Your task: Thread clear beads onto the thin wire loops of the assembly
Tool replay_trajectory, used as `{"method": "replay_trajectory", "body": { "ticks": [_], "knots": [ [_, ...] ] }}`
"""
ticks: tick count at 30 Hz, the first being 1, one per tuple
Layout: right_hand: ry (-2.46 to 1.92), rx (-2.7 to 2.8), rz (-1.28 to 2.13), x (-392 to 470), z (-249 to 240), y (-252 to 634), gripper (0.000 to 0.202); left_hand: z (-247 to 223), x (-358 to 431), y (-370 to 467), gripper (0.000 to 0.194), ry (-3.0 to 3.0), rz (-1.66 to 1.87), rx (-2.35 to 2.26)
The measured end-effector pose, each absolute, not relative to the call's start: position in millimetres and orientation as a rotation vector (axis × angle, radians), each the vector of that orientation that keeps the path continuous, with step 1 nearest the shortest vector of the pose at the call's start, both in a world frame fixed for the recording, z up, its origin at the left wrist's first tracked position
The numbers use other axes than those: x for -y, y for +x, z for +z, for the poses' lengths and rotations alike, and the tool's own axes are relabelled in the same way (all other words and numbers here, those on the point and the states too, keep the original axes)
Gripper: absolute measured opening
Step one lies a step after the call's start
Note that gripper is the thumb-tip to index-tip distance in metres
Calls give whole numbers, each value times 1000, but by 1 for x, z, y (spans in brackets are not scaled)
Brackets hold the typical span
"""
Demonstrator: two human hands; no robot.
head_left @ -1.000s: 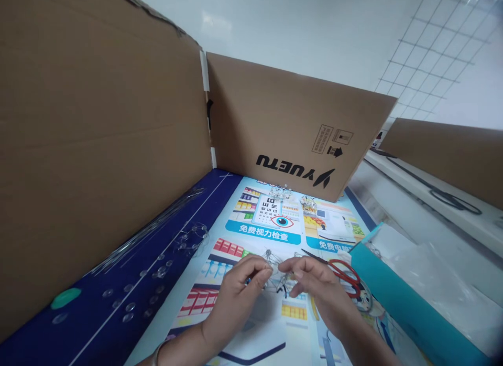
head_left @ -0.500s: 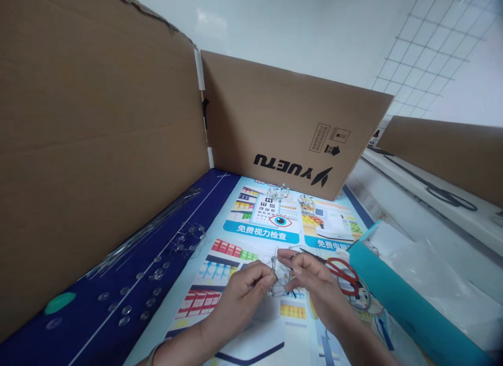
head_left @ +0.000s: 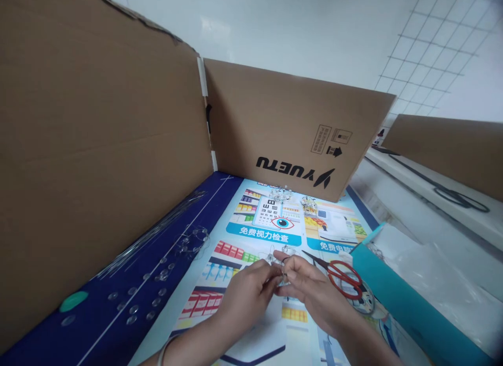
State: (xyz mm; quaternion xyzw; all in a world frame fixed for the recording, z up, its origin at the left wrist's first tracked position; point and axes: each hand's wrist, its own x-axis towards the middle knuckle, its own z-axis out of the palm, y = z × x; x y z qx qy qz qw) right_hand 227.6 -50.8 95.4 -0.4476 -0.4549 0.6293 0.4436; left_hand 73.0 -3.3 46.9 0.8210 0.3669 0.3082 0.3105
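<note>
My left hand (head_left: 247, 292) and my right hand (head_left: 314, 287) meet over the printed sheet, fingertips pinched close together. Between them is a tangle of thin wire with clear beads (head_left: 288, 249), mostly covered by my fingers. The left fingers are closed on its near side. Right thumb and fingers grip it from the other side, with the index finger reaching across the top. Just beyond my right hand lie red-handled scissors (head_left: 346, 279), blades toward the wire. Loose clear beads (head_left: 133, 309) are scattered at the left, near another beaded wire piece (head_left: 192, 243).
Straight wires (head_left: 157, 227) lie along the left cardboard wall (head_left: 98, 146). Two beaded clusters, one (head_left: 281, 194) left of the other (head_left: 309, 204), sit before the back cardboard (head_left: 236, 119). A teal box (head_left: 404, 287) holding clear plastic stands right. A green lump (head_left: 74, 301) lies left.
My hands have come closer together. The left hand has turned inward and moved right, so its fingers now hide more of the beaded wire. The whole view has shifted slightly.
</note>
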Motion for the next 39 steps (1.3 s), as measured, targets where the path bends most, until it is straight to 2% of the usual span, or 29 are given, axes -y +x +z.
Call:
{"method": "replay_trajectory", "body": {
  "ticks": [10,20,26,32,39],
  "knots": [
    [-1102,1129,1555,54,95,240,22,54,1,89,8,2380,724,-1093],
    [-1211,1288,1374,53,86,246,19,43,4,97,12,2415,801,-1173],
    [-1218,1257,1283,46,75,243,20,38,-2,92,15,2245,928,-1184],
    [-1538,1571,770,41,53,240,16,32,-9,84,15,2137,1022,-1142],
    [-1606,2063,-238,46,28,240,24,33,-8,84,15,2109,998,-1103]
  ]
}}
